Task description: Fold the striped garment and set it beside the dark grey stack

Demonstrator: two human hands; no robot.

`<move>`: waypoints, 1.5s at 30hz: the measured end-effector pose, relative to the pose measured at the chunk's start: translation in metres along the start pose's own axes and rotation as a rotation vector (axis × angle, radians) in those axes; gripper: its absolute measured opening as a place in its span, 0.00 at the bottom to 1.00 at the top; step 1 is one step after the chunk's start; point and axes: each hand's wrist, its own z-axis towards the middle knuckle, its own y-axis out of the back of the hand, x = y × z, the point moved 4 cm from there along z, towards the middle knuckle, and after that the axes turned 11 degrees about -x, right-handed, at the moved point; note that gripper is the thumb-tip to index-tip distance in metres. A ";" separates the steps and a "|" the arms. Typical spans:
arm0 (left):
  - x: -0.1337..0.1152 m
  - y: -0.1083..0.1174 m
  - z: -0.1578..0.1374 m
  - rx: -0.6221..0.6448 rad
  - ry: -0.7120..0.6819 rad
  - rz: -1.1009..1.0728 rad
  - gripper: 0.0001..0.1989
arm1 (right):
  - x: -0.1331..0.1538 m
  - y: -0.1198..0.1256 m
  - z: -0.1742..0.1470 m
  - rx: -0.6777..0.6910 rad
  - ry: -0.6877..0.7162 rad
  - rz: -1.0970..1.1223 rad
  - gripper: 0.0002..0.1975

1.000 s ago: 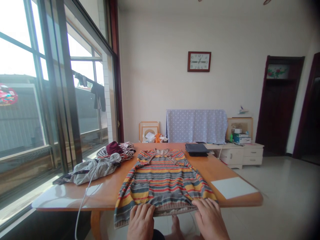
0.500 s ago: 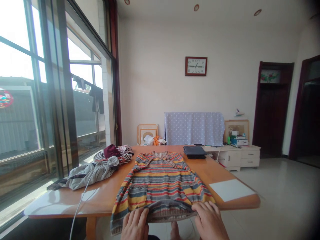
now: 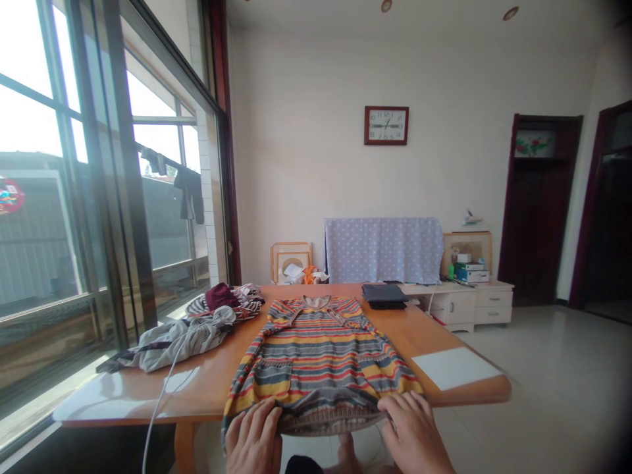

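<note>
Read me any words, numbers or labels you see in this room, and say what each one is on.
Wall clock: a ring of numerals, too blurred to quote.
Boxes on the white cabinet: print too small to read.
Red round sign outside the window: blurred, unreadable.
Striped top under both hands: no text.

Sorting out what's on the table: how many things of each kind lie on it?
Striped sweater under both hands: 1
Heap of mixed clothes, pieces cannot be told apart: 1
Folded dark garment: 1
White sheet: 1
White cable: 1
Total: 5
</note>
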 end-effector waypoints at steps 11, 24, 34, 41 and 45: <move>-0.005 0.013 0.017 0.070 -0.011 -0.092 0.17 | 0.011 0.011 0.008 0.070 -0.005 0.000 0.06; 0.006 -0.041 0.066 0.520 0.328 -0.047 0.16 | 0.005 -0.016 0.067 0.085 -0.105 0.062 0.09; 0.015 -0.070 0.087 0.766 0.499 -0.088 0.08 | -0.001 -0.061 0.093 0.301 -0.306 -0.082 0.14; 0.015 -0.075 0.087 0.809 0.579 -0.084 0.09 | -0.003 -0.077 0.096 0.350 -0.363 -0.116 0.06; 0.016 -0.078 0.088 0.787 0.587 -0.089 0.13 | -0.003 -0.076 0.099 0.355 -0.383 -0.107 0.08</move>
